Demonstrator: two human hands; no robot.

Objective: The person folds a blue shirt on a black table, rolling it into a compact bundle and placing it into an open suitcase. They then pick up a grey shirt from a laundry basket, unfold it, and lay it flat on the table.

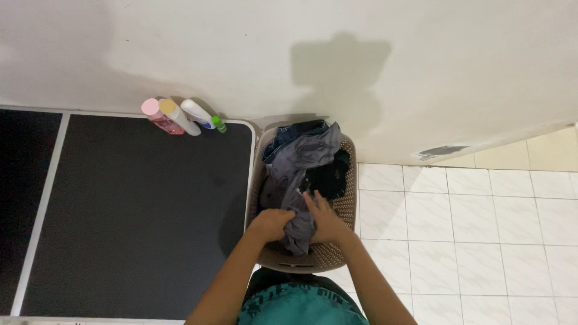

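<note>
A brown perforated laundry basket (347,198) stands on the floor against the wall, full of clothes. A grey garment (301,161) lies on top, with blue denim (288,133) at the back and a black piece (328,176) to the right. My left hand (271,222) is closed around a fold of the grey garment near the basket's front. My right hand (322,213) presses on the same garment with its fingers spread over the cloth, gripping it.
A dark-topped table (138,210) with a pale metal rim stands left of the basket. Several bottles (180,116) lie at its far edge by the wall. White floor tiles (469,229) stretch to the right. The white wall (301,54) is close behind.
</note>
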